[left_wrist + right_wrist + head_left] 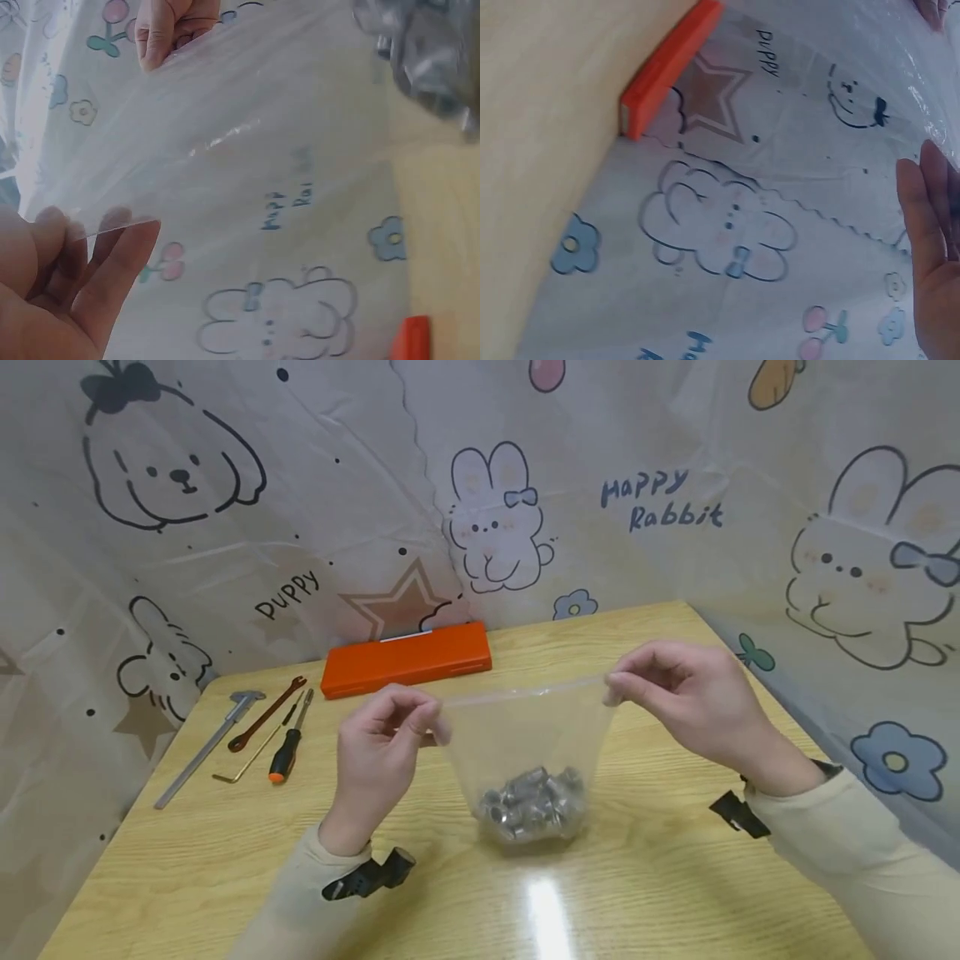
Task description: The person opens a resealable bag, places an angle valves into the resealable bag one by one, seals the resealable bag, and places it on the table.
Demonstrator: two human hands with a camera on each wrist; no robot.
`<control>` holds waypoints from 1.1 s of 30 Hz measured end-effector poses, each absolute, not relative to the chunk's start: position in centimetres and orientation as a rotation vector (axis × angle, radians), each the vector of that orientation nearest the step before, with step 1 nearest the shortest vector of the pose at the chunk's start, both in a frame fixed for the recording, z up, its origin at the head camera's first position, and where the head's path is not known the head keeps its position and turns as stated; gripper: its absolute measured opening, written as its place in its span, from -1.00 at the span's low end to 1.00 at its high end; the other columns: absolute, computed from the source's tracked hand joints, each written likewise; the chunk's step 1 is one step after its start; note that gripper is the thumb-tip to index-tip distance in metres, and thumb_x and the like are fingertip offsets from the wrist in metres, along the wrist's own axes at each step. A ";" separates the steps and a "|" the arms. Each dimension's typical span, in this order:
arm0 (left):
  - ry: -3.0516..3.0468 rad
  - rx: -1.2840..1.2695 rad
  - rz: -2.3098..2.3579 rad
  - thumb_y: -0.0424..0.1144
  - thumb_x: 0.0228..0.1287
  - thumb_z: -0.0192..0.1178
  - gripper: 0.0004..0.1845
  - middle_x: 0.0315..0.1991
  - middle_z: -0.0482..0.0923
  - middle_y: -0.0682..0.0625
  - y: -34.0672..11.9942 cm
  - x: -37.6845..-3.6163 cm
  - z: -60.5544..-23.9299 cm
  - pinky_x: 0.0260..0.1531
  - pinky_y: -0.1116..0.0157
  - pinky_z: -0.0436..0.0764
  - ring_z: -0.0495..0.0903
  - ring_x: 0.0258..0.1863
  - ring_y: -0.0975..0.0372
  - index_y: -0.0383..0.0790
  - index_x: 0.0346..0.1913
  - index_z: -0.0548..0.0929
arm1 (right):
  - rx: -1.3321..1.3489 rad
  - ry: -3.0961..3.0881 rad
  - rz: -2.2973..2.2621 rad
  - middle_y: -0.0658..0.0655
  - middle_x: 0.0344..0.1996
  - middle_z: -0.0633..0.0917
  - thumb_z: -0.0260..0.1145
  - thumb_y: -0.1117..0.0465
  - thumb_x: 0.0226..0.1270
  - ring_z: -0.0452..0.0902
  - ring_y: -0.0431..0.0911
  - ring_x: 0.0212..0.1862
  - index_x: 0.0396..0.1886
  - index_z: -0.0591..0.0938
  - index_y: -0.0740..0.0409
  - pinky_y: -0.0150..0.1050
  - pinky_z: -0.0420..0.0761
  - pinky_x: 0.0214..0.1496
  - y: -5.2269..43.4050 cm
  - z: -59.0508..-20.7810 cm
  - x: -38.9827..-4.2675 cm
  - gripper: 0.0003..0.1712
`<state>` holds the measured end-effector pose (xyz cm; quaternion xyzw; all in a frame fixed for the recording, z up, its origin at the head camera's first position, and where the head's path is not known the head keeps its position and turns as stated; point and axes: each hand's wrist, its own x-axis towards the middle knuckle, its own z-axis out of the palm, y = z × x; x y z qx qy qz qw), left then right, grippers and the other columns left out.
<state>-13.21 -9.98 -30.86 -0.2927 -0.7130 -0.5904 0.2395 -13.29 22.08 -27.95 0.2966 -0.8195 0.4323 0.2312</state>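
Observation:
A clear plastic zip bag (pixel 525 735) hangs over the table with its top edge stretched between both hands. Several shiny metal cylindrical fittings (pixel 536 802) lie bunched at its bottom; their exact kind is unclear through the plastic. My left hand (pixel 382 760) pinches the bag's upper left corner between thumb and fingers. At the upper right corner, my right hand (pixel 690 702) pinches the plastic the same way. The left wrist view shows the taut film (pixel 217 142) running from the left fingers (pixel 124 259) to the right hand (pixel 172 30), with the metal parts (pixel 435 60) blurred.
An orange-red case (pixel 408 662) lies at the back of the wooden table (pixel 660 877). To the left are a caliper (pixel 206 752), a wrench (pixel 266 716), a hex key (pixel 255 756) and a screwdriver (pixel 288 747). A printed cloth (pixel 360 468) hangs behind.

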 end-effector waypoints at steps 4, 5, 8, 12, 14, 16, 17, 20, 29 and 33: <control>-2.059 -0.636 -1.781 -0.31 0.35 0.25 -0.83 -0.47 0.62 -0.17 -9.9 -14.4 -32.3 -0.42 0.15 0.72 0.66 -0.54 0.09 -0.43 -0.25 0.64 | 0.674 -2.401 1.335 -0.09 -0.46 0.73 0.36 0.21 0.36 0.70 -0.15 -0.37 -0.30 0.71 0.14 -0.38 0.65 -0.23 21.9 -29.6 -14.6 -0.91; -2.079 -0.592 -1.814 -0.27 0.35 0.26 -0.80 -0.46 0.61 -0.18 -9.8 -14.9 -32.6 -0.41 0.14 0.72 0.66 -0.54 0.08 -0.41 -0.23 0.64 | 0.638 -2.426 1.370 -0.05 -0.44 0.74 0.35 0.17 0.38 0.71 -0.13 -0.36 -0.29 0.71 0.16 -0.35 0.66 -0.20 21.8 -29.9 -15.1 -0.86; -2.145 -0.457 -1.869 -0.15 0.34 0.28 -0.73 -0.39 0.60 -0.21 -9.7 -16.7 -33.0 -0.39 0.12 0.72 0.67 -0.51 0.04 -0.36 -0.18 0.65 | 0.523 -2.465 1.483 0.06 -0.41 0.75 0.35 0.10 0.38 0.72 -0.08 -0.34 -0.25 0.71 0.20 -0.28 0.68 -0.17 21.5 -30.5 -17.1 -0.77; -2.231 -0.279 -1.966 -0.09 0.31 0.30 -0.69 -0.24 0.55 -0.30 -9.6 -19.7 -33.6 -0.37 0.13 0.71 0.68 -0.43 0.00 -0.31 -0.10 0.67 | 0.391 -2.537 1.587 0.14 -0.35 0.74 0.36 0.06 0.37 0.71 -0.05 -0.31 -0.18 0.70 0.26 -0.28 0.69 -0.18 21.0 -31.4 -20.2 -0.69; -2.282 -0.178 -2.007 -0.10 0.31 0.30 -0.70 -0.19 0.54 -0.31 -9.6 -21.5 -34.1 -0.36 0.14 0.71 0.68 -0.38 -0.02 -0.28 -0.08 0.68 | 0.340 -2.587 1.631 0.18 -0.31 0.73 0.37 0.07 0.37 0.71 -0.04 -0.29 -0.14 0.69 0.29 -0.28 0.69 -0.18 20.8 -32.0 -22.0 -0.67; -2.336 -0.092 -2.029 -0.11 0.32 0.29 -0.72 -0.16 0.55 -0.30 -9.6 -23.3 -34.8 -0.35 0.14 0.71 0.67 -0.34 -0.03 -0.26 -0.07 0.68 | 0.294 -2.635 1.668 0.21 -0.28 0.71 0.36 0.10 0.38 0.70 -0.03 -0.27 -0.11 0.68 0.30 -0.27 0.69 -0.17 20.7 -32.8 -23.8 -0.68; -2.367 -0.056 -2.027 -0.12 0.32 0.29 -0.73 -0.15 0.57 -0.27 -9.5 -24.1 -35.2 -0.34 0.13 0.71 0.67 -0.33 -0.03 -0.25 -0.06 0.69 | 0.277 -2.647 1.694 0.22 -0.26 0.71 0.36 0.13 0.38 0.70 -0.02 -0.27 -0.11 0.68 0.31 -0.24 0.69 -0.16 20.6 -33.2 -24.7 -0.69; -2.453 0.030 -2.021 -0.15 0.35 0.28 -0.76 -0.16 0.58 -0.21 -9.6 -26.8 -36.8 -0.29 0.10 0.71 0.67 -0.33 -0.01 -0.24 -0.06 0.69 | 0.251 -2.694 1.756 0.26 -0.24 0.69 0.33 0.20 0.40 0.70 0.00 -0.26 -0.09 0.66 0.34 -0.16 0.69 -0.11 20.5 -34.6 -27.3 -0.74; -2.631 0.273 -1.949 -0.18 0.40 0.22 -0.80 -0.25 0.57 -0.16 -9.7 -32.0 -40.6 -0.37 0.15 0.72 0.59 -0.54 0.15 -0.25 -0.08 0.65 | 0.224 -2.856 1.610 0.27 -0.24 0.70 0.32 0.30 0.39 0.70 0.04 -0.26 -0.12 0.67 0.39 -0.10 0.69 -0.10 19.0 -37.8 -32.7 -0.79; -2.678 0.361 -1.927 -0.16 0.40 0.23 -0.78 -0.39 0.55 -0.16 -9.8 -33.5 -41.4 -0.44 0.18 0.71 0.57 -0.62 0.17 -0.25 -0.09 0.64 | 0.220 -2.940 1.457 0.23 -0.31 0.70 0.32 0.29 0.38 0.67 -0.03 -0.32 -0.19 0.69 0.37 -0.19 0.69 -0.17 18.2 -38.6 -34.4 -0.82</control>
